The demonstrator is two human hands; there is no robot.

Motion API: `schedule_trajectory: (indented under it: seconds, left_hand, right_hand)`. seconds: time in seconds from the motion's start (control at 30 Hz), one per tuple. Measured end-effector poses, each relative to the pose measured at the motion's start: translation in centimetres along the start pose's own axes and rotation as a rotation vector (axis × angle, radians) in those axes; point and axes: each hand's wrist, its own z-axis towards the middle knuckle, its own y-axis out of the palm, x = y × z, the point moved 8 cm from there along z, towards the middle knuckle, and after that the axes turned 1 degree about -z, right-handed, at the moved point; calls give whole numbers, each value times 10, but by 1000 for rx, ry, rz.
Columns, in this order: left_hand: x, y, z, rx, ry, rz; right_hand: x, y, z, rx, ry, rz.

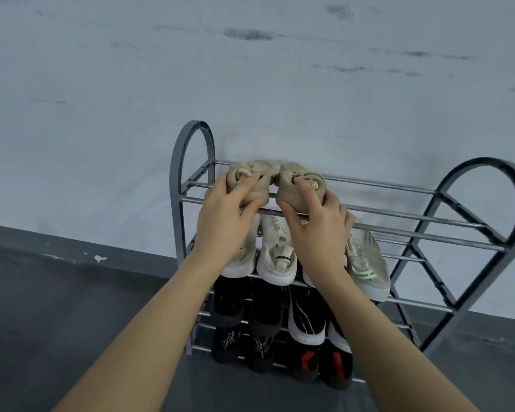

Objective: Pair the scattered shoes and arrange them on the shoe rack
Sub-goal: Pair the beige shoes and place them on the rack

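While each hand grips one beige shoe, left hand [220, 209] and right hand [318, 221] set the beige shoes [289, 188] heel-outward, apparently touching, on the shoe rack [399, 218] top tier.

Both hands [223, 215] [318, 224] grip beige shoes [250, 176] on rack [399, 221].

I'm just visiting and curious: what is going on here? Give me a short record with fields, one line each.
setting: grey metal shoe rack standing against a pale wall
left hand: grips a beige shoe on the top shelf
right hand: grips the matching beige shoe beside it
pair: toes towards the wall, the two shoes touching
second shelf: white and light-coloured sneakers
lower shelves: black shoes, some with white or red parts
top shelf, right part: bare rails
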Motion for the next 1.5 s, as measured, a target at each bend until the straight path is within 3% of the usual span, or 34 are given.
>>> schedule_trajectory:
  seconds: [0.2,0.33,0.47,1.07,1.27,1.5]
  left_hand:
    - [-10,-4,-15,110,27,-124]
    - [-12,4,-1,80,4,-160]
    - [-22,17,5,-32,-51,-58]
    - [-24,19,6,-185,-20,339]
    - [-3,0,-36,-137,-19,450]
    - [25,-47,-111,-135,-70,419]
  right_hand:
    - [0,-2,-12,38,-45,58]
    - [1,7,-1,11,-7,47]
    - [8,20,1,-82,11,-2]
    - [6,27,-2,-177,46,-82]
    - [-5,-4,-38,-139,-17,-16]
    - [-21,-36,-105,-238,-106,122]
